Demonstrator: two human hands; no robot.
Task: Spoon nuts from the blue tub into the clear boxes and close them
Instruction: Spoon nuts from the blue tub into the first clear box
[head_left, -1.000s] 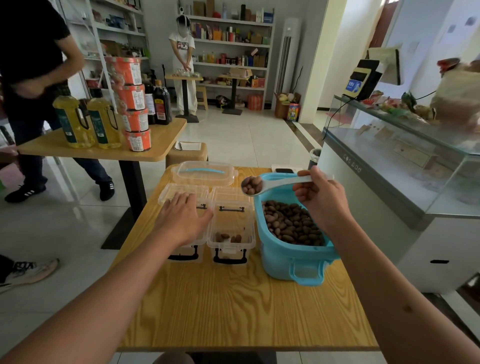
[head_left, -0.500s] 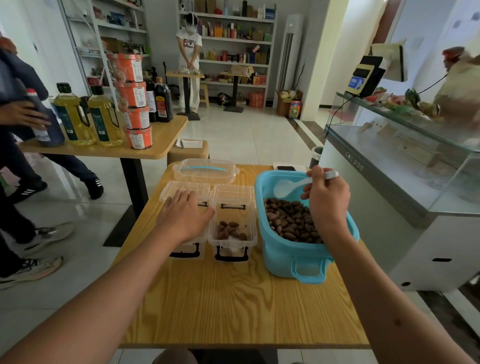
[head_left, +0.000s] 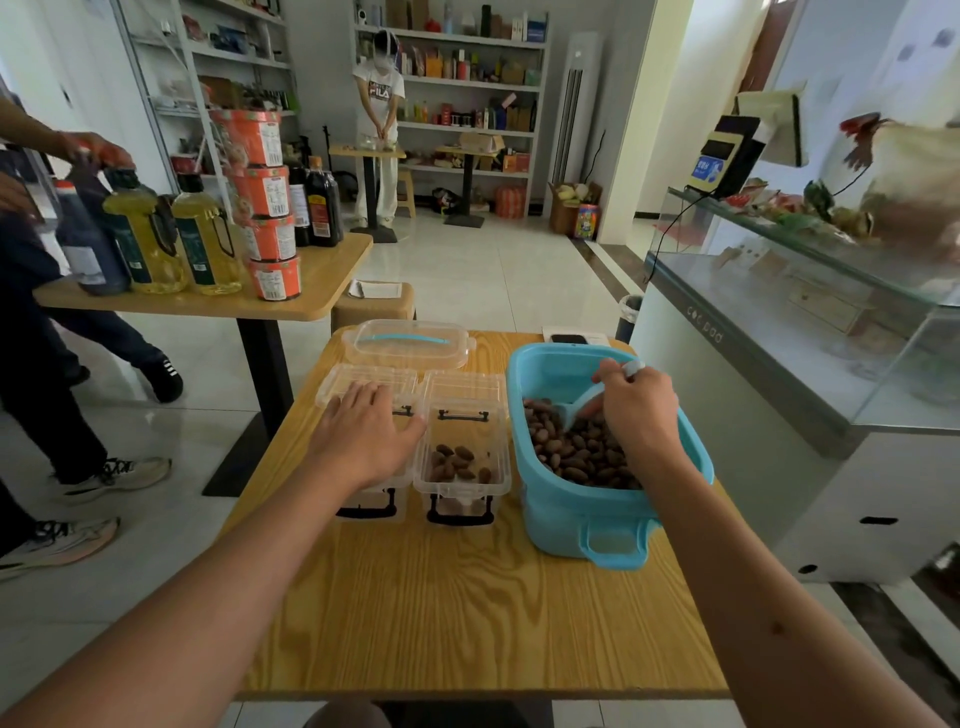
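Right hand grips the spoon, bowl dug into nuts inside the blue tub; left hand lies flat on a clear box.

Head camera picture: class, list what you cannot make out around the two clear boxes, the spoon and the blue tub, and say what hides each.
- Left box: contents hidden under the left hand resting on it.
- Spoon: most of the handle is covered by the gripping right hand; nuts bury the bowl's tip.
- Blue tub: nut depth hidden by its opaque wall.
- Right box: its front latch is too small to read.
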